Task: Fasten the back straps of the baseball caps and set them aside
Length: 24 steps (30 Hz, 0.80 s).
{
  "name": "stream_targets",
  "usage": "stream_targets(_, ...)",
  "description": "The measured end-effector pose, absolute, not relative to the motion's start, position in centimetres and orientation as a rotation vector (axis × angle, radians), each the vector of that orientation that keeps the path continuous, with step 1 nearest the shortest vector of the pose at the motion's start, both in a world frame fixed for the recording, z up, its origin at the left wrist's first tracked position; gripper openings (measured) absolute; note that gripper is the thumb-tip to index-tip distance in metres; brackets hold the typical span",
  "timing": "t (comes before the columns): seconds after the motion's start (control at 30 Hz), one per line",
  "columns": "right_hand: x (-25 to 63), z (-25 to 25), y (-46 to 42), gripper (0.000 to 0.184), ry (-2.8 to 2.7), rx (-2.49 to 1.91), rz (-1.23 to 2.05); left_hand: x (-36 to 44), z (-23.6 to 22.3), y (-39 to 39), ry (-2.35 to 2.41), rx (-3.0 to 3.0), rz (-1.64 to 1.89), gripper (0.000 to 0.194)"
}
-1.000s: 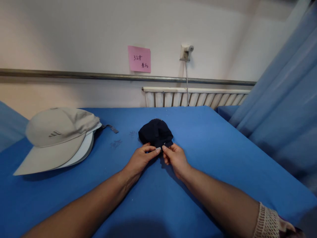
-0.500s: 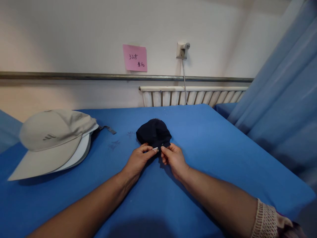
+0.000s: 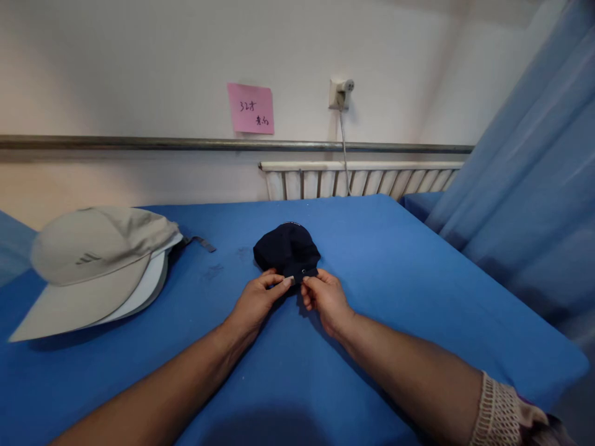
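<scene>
A dark navy cap (image 3: 287,244) lies on the blue-covered table (image 3: 395,279), its back strap turned toward me. My left hand (image 3: 260,297) pinches the strap's left part beside a small metal buckle (image 3: 292,280). On the other side, my right hand (image 3: 328,300) grips the strap's right part between thumb and fingers, close to a round eyelet. Both hands are closed and almost meet at the strap. The cap's brim is not visible, and the fingertips under the strap are hidden.
At the left sits a stack of caps, a beige one (image 3: 88,254) on top, with a loose strap (image 3: 203,243) sticking out. Behind the table are a radiator (image 3: 316,184), a metal rail (image 3: 186,144) and a plugged socket (image 3: 341,95). A blue curtain (image 3: 525,186) hangs at the right.
Both hands keep their hold on the cap's strap. The right thumb sits slightly lower, leaving the eyelet more exposed. The whole view has shifted slightly.
</scene>
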State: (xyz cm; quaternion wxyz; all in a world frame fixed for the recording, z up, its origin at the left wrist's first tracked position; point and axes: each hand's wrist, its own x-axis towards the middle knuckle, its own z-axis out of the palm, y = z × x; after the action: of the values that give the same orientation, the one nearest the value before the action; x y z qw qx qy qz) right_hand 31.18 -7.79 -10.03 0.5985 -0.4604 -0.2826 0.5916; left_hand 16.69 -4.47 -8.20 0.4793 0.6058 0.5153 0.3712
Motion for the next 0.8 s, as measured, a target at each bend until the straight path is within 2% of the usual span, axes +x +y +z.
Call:
stream_targets(0.17,31.31,-10.2,-7.64,0.011,-0.675,-1.075,1.347,16.78,-8.37,-4.4,1.257,1.442,0.928,0.027)
stream_targets(0.47,31.43,-10.37,-7.67,0.023,-0.756,-1.071,1.32,16.49,-8.96,-4.15,1.23,1.378,1.063,0.028)
stream_targets(0.7,31.7,-10.46,-7.3,0.02,-0.694,-1.073,1.289,16.01,-8.74,-4.02,1.081,1.16,1.075,0.023)
stream_targets(0.8,31.79,-10.55,-7.07,0.017,-0.722,-1.115,1.267,15.87,-8.83,-3.85,1.017,1.098,1.094,0.027)
